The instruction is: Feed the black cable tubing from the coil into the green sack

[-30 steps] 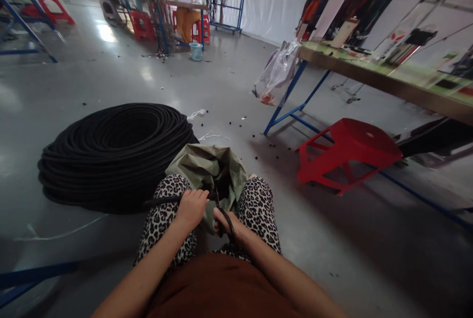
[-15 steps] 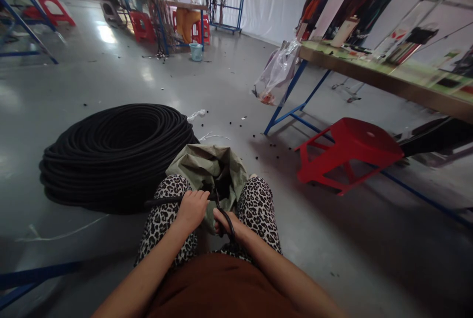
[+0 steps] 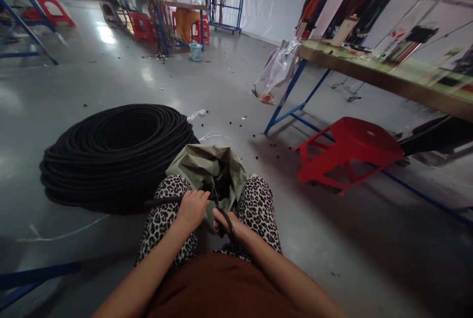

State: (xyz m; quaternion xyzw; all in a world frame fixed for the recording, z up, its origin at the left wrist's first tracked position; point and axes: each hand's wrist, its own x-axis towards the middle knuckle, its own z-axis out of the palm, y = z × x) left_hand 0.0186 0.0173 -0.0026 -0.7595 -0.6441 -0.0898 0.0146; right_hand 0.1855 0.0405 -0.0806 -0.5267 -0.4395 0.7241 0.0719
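Observation:
My left hand (image 3: 194, 208) is wrapped round a thick black cord (image 3: 162, 202), which lies across my left thigh. In my right hand (image 3: 226, 223) is a pair of scissors (image 3: 231, 227) with black handles. Its blades point up at the cord's end beside my left fingers; whether they touch it I cannot tell. Below both hands, an olive-green sack (image 3: 195, 160) stands open between my knees, with dark pieces inside. To the left, a large coil of black cord (image 3: 111, 165) rests on the floor.
A red stool (image 3: 354, 145) stands at the right, by a workbench (image 3: 384, 71) with blue legs. A plastic bag (image 3: 277, 74) hangs from the bench corner. Small black bits and white string (image 3: 216, 136) lie on the floor. At the back, a person (image 3: 188, 17) sits near a blue bucket (image 3: 195, 52).
Hardly anything differs. The scissor blades by the cord's end have shifted slightly; both hands stay in place.

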